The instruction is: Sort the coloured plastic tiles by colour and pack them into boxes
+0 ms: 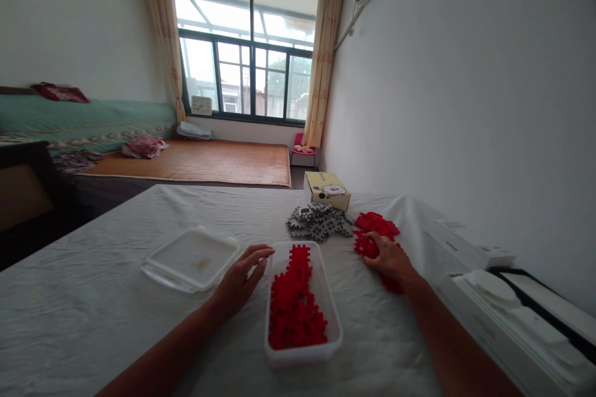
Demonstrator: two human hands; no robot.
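Note:
A clear plastic container (331,298) stands on the cloth in front of me, with red interlocking plastic pieces (295,304) heaped inside. My left hand (246,274) is at its left side, fingers stretched out near the rim and holding nothing. To the right lies a loose pile of similar red pieces (376,223). My right hand (390,258) reaches onto this pile, thumb and fingers curled round some red pieces; the exact grip is partly hidden. Behind the container sits a heap of grey interlocking pieces (319,223).
The container's lid (193,258) lies flat at the left on the white tablecloth (107,285). A yellow box (328,191) stands behind the grey heap. White boxes (516,329) line the right side by the wall. Beyond the table is a bed (223,161) under a window.

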